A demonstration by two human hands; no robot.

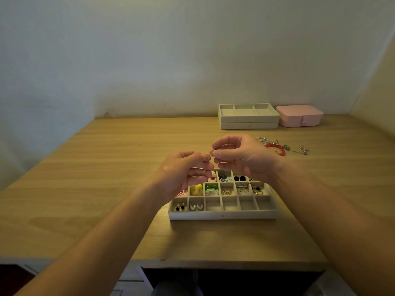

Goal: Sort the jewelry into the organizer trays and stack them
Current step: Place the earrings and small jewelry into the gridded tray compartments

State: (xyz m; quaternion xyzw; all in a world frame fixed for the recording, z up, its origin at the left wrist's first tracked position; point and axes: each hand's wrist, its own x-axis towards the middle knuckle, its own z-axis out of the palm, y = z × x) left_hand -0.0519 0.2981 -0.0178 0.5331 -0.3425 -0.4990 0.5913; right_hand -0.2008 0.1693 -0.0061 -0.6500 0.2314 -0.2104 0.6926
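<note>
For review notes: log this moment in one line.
left hand, right hand pinch gold piece | above divided tray | chains unsorted

This looks like a room in a home, a private desk corner rather than a shop or workshop: a wood-grain desk [106, 189] stands pushed against plain painted walls [192, 50] that meet at two o'clock. A pink jewelry box [299, 115] and stacked organizer trays [249, 121] sit at one o'clock, with a filled compartment tray [222, 215] at five o'clock
</note>
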